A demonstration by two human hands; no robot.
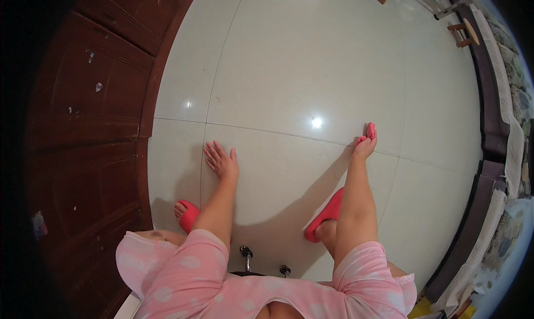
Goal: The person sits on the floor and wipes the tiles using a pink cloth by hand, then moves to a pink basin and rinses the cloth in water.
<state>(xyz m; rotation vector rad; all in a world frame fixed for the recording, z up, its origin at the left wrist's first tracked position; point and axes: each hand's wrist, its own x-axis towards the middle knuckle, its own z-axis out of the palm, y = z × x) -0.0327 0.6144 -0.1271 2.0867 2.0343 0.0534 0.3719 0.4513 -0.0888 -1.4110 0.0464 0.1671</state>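
My left hand [221, 160] is open over the pale tiled floor [278, 80], fingers spread and holding nothing. Out to the right, my right hand [365, 148] grips a bright red item [370, 130], perhaps a cloth, mostly covered by my fingers. Below my forearms are my feet in red slippers, the left slipper [188, 217] beside the dark wood front and the right slipper [326, 216] under my right forearm. I cannot tell whether my left hand touches the floor.
Dark red wooden doors or drawers [89, 108] line the left. Along the right runs a dark-framed sofa or bed [490, 124] with patterned covers. A small wooden stool [468, 31] stands at upper right. Two chrome fittings with black ends [248, 258] show between my legs.
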